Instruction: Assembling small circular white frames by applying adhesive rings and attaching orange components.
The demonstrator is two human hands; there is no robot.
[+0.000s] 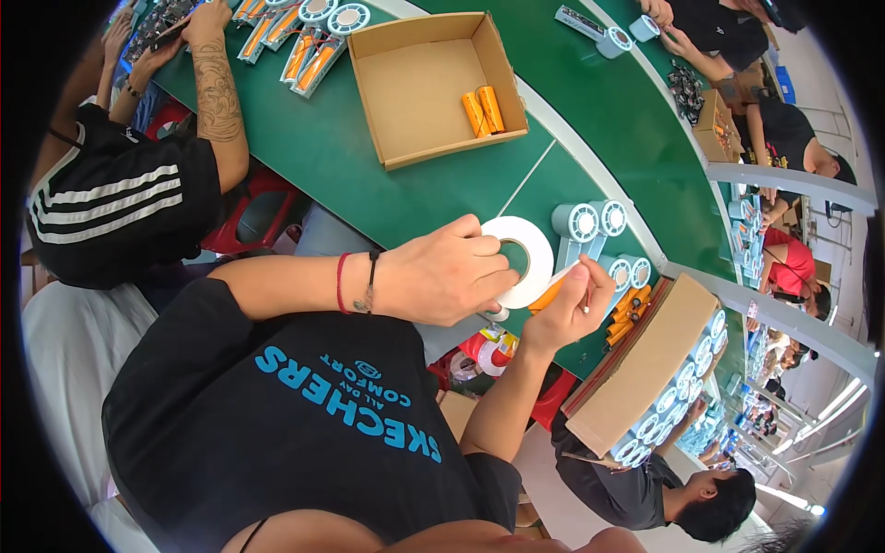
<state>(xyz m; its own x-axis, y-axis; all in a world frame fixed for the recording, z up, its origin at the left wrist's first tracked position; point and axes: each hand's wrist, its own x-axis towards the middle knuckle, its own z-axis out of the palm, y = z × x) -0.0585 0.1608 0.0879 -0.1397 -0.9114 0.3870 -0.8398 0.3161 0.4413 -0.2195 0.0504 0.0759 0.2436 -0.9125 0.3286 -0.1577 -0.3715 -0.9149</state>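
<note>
My left hand point(447, 272) grips a roll of white tape point(536, 232) by its left side, fingers curled at the core. Close by on the right, my right hand point(573, 309) pinches the tape's loose end, a short strip drawn off the roll. An orange battery cell point(546, 296) shows between the roll and my right fingers. Whether those fingers also grip it I cannot tell. Just beyond my hands, light blue fan units point(581, 223) stand on the green table point(406, 198). More orange batteries point(630, 313) lie to the right of my right hand.
An open cardboard box point(410, 101) with two orange batteries sits at the far middle. A tilted carton point(636, 369) packed with blue fan units is at the right. Fan assemblies point(313, 60) lie at the far left. Co-workers point(129, 194) sit left, right and across a white rail.
</note>
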